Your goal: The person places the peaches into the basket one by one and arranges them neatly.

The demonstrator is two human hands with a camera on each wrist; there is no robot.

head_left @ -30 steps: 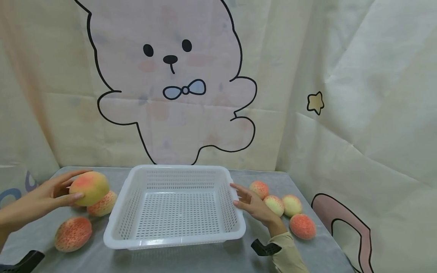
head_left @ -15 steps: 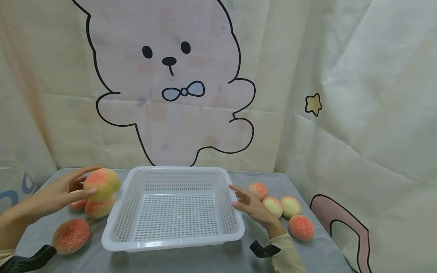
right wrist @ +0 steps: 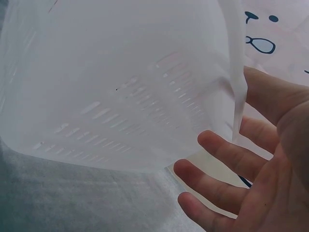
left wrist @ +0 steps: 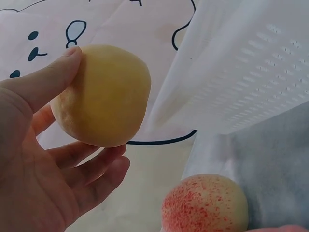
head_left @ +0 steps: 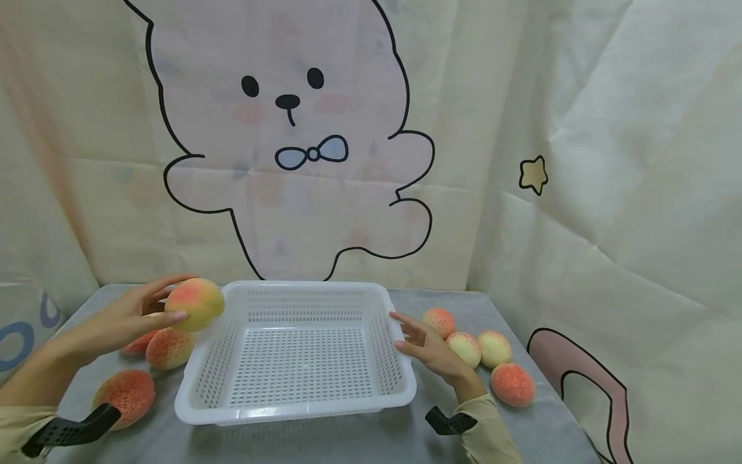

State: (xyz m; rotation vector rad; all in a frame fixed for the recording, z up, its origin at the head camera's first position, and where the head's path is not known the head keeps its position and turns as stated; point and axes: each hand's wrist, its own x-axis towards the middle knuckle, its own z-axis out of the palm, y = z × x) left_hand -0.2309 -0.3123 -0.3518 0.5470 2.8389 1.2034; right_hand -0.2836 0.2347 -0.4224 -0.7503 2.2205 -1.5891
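My left hand [head_left: 122,321] holds a yellow peach with a red blush [head_left: 198,308] between thumb and fingers. It is raised beside the far-left corner of a white perforated plastic basket [head_left: 295,408]. In the left wrist view the peach [left wrist: 106,96] appears plain yellow, the thumb on one side and fingers behind and below. My right hand [head_left: 436,353] grips the basket's right rim. The right wrist view has the thumb and index finger partly behind the rim, other fingers of the hand [right wrist: 256,174] spread along the outer wall. No fruit is visible inside the basket.
Left of the basket lie a red peach [head_left: 132,394], a speckled peach [head_left: 169,348] and another red one [head_left: 138,344], partly hidden. Several more peaches [head_left: 495,348] sit to its right on the grey cloth-covered table [head_left: 324,444]. A printed curtain [head_left: 452,193] hangs behind.
My left hand has carried the yellow peach rightward and slightly up, from over the left-hand peaches to the basket's left rim. The right hand and the basket have stayed in place.
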